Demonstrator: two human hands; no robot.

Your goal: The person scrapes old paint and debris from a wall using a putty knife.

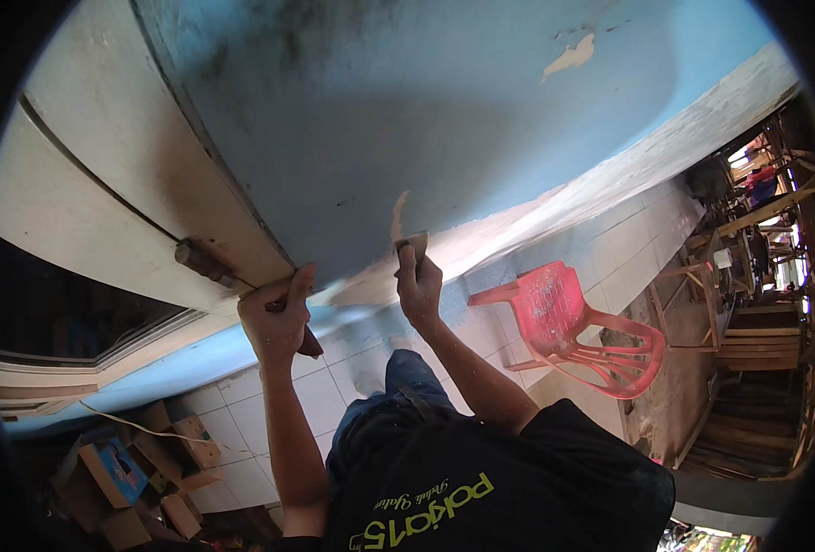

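My right hand (418,293) is closed around a small flat grey-brown piece (414,245), perhaps a scraper or sanding pad, against the lower part of the blue wall (334,156). Just above it, a pale bare streak (398,213) runs up the paint. My left hand (274,322) is closed at the edge of the cream door frame (232,198). A dark brown piece (311,343) sticks out below its fingers; the rest of that piece is hidden. Beside this hand, a worn cylindrical handle (203,261) projects from the cream surface.
A dusty pink plastic chair (550,308) stands on the white tiled floor (311,396) to the right. Open cardboard boxes (113,469) and a yellowish cord (117,419) lie at lower left. Stacked wood (762,350) fills the far right. A larger chipped patch (570,57) marks the upper wall.
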